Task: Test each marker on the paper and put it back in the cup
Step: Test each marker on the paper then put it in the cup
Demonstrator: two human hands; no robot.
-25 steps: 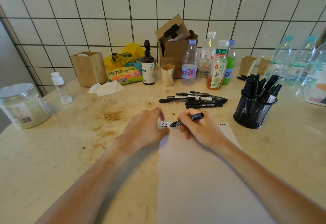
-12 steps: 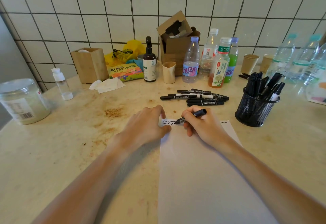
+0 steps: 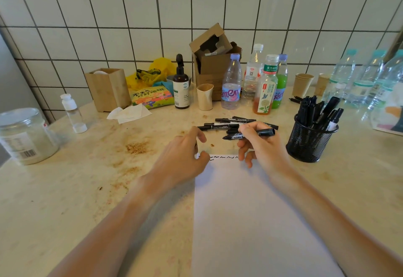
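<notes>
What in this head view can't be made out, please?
- Marker tip, head view: too small to tell if capped.
- Squiggles on the paper: both hands cover the row's ends.
- Mesh cup: crowded markers, uncountable.
- Right-edge bottles: blurred, cut off.

I see my right hand (image 3: 259, 143) pinching a black marker (image 3: 250, 135), held level above the top edge of the paper (image 3: 250, 211). My left hand (image 3: 185, 156) rests on the paper's top left corner, fingers loosely curled. Squiggles (image 3: 222, 157) lie between both hands. Loose markers (image 3: 224, 124) lie just beyond them; the mesh cup (image 3: 309, 143) stands right of my right hand.
</notes>
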